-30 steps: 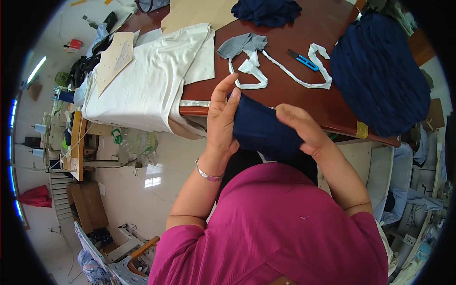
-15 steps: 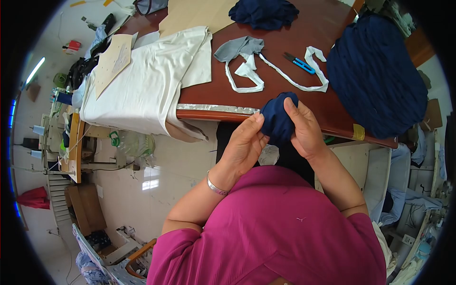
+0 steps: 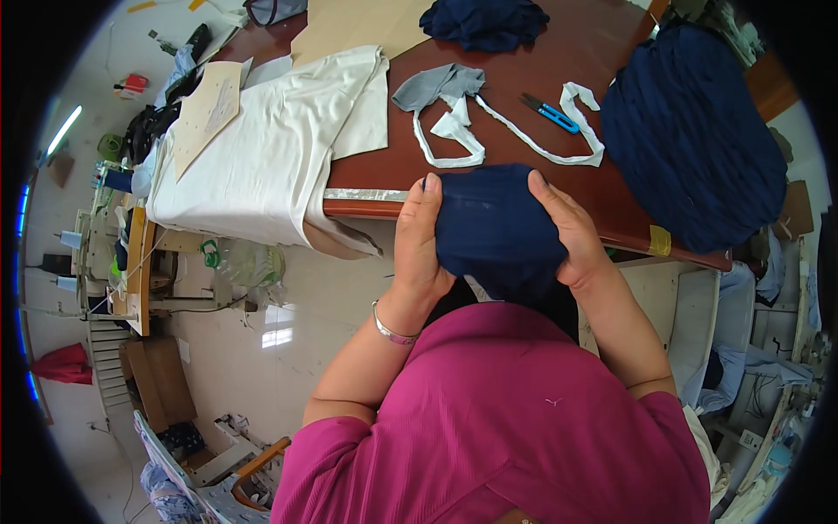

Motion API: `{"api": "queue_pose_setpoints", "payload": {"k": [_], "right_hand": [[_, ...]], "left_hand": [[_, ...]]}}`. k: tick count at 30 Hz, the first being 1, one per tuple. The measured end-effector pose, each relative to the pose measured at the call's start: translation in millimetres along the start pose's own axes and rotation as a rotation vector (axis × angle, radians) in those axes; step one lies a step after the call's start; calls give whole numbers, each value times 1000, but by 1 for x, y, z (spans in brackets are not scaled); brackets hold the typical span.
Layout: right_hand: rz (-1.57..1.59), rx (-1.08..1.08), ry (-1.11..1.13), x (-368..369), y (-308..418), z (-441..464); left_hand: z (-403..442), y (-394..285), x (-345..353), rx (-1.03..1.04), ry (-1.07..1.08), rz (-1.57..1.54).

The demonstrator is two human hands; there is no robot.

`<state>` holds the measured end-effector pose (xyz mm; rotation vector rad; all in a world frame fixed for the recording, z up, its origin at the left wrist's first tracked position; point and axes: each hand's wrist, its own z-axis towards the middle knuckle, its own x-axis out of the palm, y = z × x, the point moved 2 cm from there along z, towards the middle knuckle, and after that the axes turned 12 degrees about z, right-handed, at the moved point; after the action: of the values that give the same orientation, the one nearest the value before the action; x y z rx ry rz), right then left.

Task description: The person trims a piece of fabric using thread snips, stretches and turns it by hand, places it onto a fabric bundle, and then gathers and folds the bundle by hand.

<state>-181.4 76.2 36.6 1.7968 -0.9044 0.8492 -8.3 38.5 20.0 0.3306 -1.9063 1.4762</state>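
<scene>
While one blue snipper (image 3: 559, 117) lies beyond, left grip (image 3: 418, 244) and right grip (image 3: 572, 234) clasp one navy cloth (image 3: 497, 227).

White cloth and workroom clutter
A tan pattern piece (image 3: 208, 118) lies on white cloth (image 3: 279, 140) draped over the table's edge (image 3: 362, 209); a clear plastic container (image 3: 250, 263) with green at one end sits below, cardboard (image 3: 159, 375) farther off.
</scene>
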Motion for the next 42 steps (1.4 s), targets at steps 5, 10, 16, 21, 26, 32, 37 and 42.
{"api": "queue_pose_setpoints", "payload": {"k": [5,10,16,21,26,32,37,42], "right_hand": [[-354,121,209,-14,-6,5],[-259,-145,145,-6,-9,5],[-360,-305,123,-8,-15,10],[-215,-238,81,-8,-1,9],[-539,39,231,-5,-4,-1],[-382,-97,169,-4,-4,2],[-351,-216,189,-8,-6,6],[-207,-144,104,-13,9,8]], "left_hand": [[15,3,-15,-121,173,-121],[10,9,-1,-280,217,-232],[5,28,5,-33,23,103],[9,-2,1,-53,-10,4],[21,12,-25,-178,209,-204],[11,21,-8,-354,174,-287],[-1,31,5,-199,71,79],[6,4,0,-71,-48,25]]}}
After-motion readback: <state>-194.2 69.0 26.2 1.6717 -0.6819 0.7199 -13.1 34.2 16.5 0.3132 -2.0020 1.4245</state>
